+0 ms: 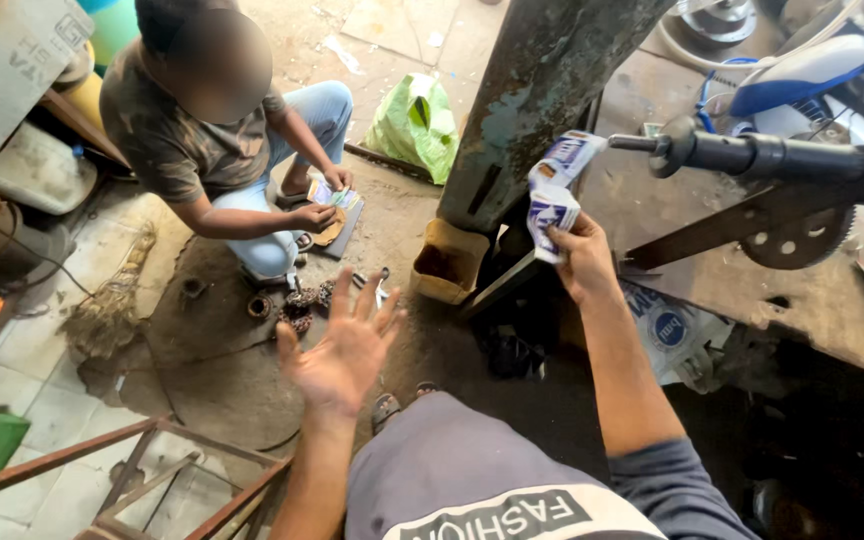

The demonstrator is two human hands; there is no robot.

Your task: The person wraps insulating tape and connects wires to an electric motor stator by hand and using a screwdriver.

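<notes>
My left hand [342, 350] is spread open in mid-air, palm up, holding nothing, above the dirty floor. My right hand [580, 258] is raised beside a rusty steel column [542, 90] and grips a small white and blue packet [555, 190]. A metal shaft with a toothed wheel [797, 235] sticks out just right of the packet. Another person [214, 130] squats on the floor ahead of me, hands on a flat packet [330, 205] by their feet.
Small round metal parts [297, 300] and pliers [377, 285] lie on the floor near the squatting person. A green bag [415, 122], a yellowish box [449, 262], a broom [117, 300] and a rusty metal frame [152, 480] are around. A worn workbench [752, 290] is at right.
</notes>
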